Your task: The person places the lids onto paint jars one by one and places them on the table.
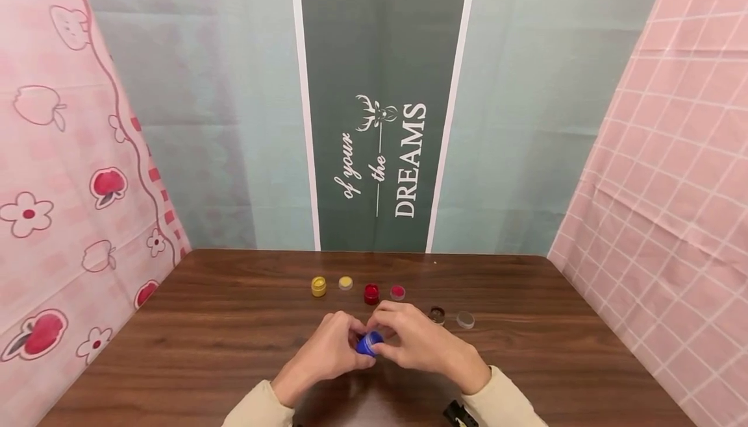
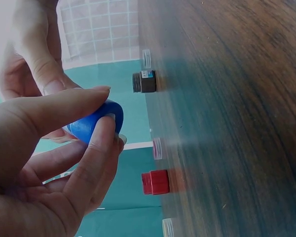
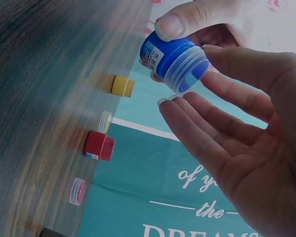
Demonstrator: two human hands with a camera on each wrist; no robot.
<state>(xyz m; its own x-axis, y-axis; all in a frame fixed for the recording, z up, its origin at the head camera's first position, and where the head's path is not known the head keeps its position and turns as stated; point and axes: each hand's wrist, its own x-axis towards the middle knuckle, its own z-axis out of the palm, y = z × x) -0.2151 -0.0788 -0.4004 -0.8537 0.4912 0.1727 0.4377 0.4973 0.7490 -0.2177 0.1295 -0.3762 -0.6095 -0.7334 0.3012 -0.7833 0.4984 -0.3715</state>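
A small blue paint jar (image 1: 365, 347) is held above the table between both hands. My left hand (image 1: 334, 348) grips the jar's body, thumb on one side and fingers on the other. On the jar sits a clear ribbed lid (image 3: 179, 70), blue inside, tilted toward my right hand (image 1: 417, 339). The right thumb and fingertips meet the lid's edge from opposite sides, as the right wrist view shows. A white label with print (image 3: 154, 58) shows on the jar's side.
Farther back on the brown table (image 1: 234, 323) stand open yellow (image 1: 318, 287), red (image 1: 371, 295) and black (image 1: 436, 315) paint jars. Beside each lies its lid: yellow-stained (image 1: 345, 283), red-stained (image 1: 397, 292) and greyish (image 1: 465, 320). Cloth curtains hang behind and at both sides.
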